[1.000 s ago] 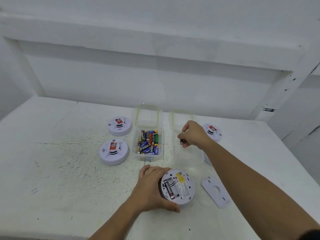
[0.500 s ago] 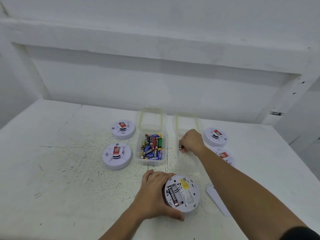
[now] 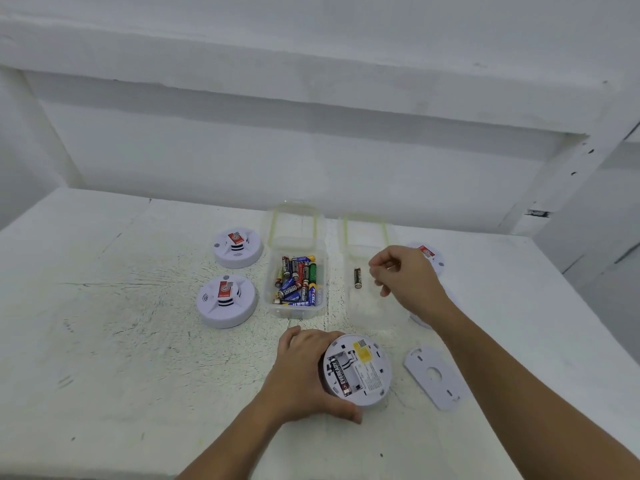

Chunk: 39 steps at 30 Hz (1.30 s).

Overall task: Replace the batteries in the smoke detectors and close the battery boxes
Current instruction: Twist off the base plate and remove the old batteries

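Left hand [image 3: 304, 372] grips the flipped detector [image 3: 363, 372] by its left rim, thumb curled round the near edge. The detector lies back-up on the white table [image 3: 121, 358], front centre. Battery bay is uncovered, with one black Eveready cell [image 3: 341, 374] seated along its left side. Cover plate [image 3: 433, 375] lies flat on the table just right of the detector, not touching it. Right hand [image 3: 405, 275] hovers over the right clear box [image 3: 367, 310], fingers loosely curled, holding nothing. Loose battery [image 3: 357, 277] is inside that box, just left of the fingertips and clear of them (can't tell if it's resting on the bottom). Left clear box [image 3: 294, 311] beside it holds a pile of mixed batteries [image 3: 298, 282]. Far-left detector [image 3: 237, 245] and near-left detector [image 3: 227, 299] sit face-up left of the boxes. Right-side detector [image 3: 433, 258] is partly hidden behind the right hand.
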Tool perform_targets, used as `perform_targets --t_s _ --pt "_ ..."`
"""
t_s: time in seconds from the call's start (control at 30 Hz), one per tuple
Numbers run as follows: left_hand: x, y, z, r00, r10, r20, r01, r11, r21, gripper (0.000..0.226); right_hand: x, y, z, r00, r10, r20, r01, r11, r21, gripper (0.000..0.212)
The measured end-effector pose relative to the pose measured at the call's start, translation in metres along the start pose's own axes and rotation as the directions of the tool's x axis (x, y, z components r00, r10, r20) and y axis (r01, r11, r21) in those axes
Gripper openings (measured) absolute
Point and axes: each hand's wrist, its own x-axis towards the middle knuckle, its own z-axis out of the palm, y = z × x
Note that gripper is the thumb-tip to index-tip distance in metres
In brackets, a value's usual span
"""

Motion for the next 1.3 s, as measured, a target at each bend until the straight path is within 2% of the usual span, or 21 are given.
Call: perform_targets --t_s 0.13,0.27,0.37,0.47,0.63,0.73,0.83,0.9,0.97,1.23,1.3 --pt "0.002 -0.003 0.002 1.000 0.000 -0.017 0.000 1.000 0.002 0.109 -0.051 0.001 0.002 0.983 -0.039 0.178 0.056 0.994 -0.091 0.008" --pt "0.003 -0.004 0.002 1.000 0.019 -0.022 -0.018 1.000 0.013 0.110 -0.086 0.020 0.017 0.933 -0.095 0.346 0.151 0.978 -0.141 0.012" --pt "0.002 -0.004 0.004 0.999 0.027 -0.018 -0.027 0.999 0.022 0.113 -0.094 0.031 0.026 0.893 -0.207 0.399 0.291 0.943 -0.161 0.010" --pt "0.003 -0.004 0.003 0.999 0.045 -0.008 -0.045 0.999 0.012 0.116 -0.094 0.033 0.028 0.814 -0.367 0.450 0.486 0.855 -0.181 0.011" --pt "0.001 -0.004 -0.004 0.997 0.066 0.038 -0.063 0.995 -0.078 0.103 -0.091 0.039 0.028 0.747 -0.422 0.514 0.581 0.790 -0.195 0.018" --pt "0.000 -0.003 -0.006 0.997 0.069 0.041 -0.065 0.993 -0.096 0.098 -0.087 0.041 0.029 0.674 -0.481 0.561 0.690 0.682 -0.244 0.025" --pt "-0.001 -0.006 -0.003 0.998 0.059 0.024 -0.056 0.994 -0.090 0.097 -0.083 0.039 0.030 0.555 -0.565 0.611 0.823 0.481 -0.303 0.010" --pt "-0.001 -0.007 -0.002 0.998 0.063 0.011 -0.062 0.994 -0.087 0.097 -0.082 0.036 0.029 0.480 -0.541 0.690 0.874 0.357 -0.328 0.008" --pt "0.000 -0.008 -0.002 0.997 0.073 0.003 -0.072 0.993 -0.089 0.098 -0.080 0.036 0.028 0.442 -0.530 0.724 0.897 0.289 -0.336 0.010" --pt "0.001 -0.009 -0.001 0.996 0.085 -0.018 -0.086 0.990 -0.110 0.095 -0.078 0.036 0.032 0.445 -0.513 0.734 0.895 0.286 -0.343 0.008" --pt "0.001 -0.010 -0.001 0.996 0.085 -0.020 -0.087 0.991 -0.104 0.095 -0.079 0.034 0.031 0.459 -0.532 0.711 0.888 0.290 -0.357 0.014"
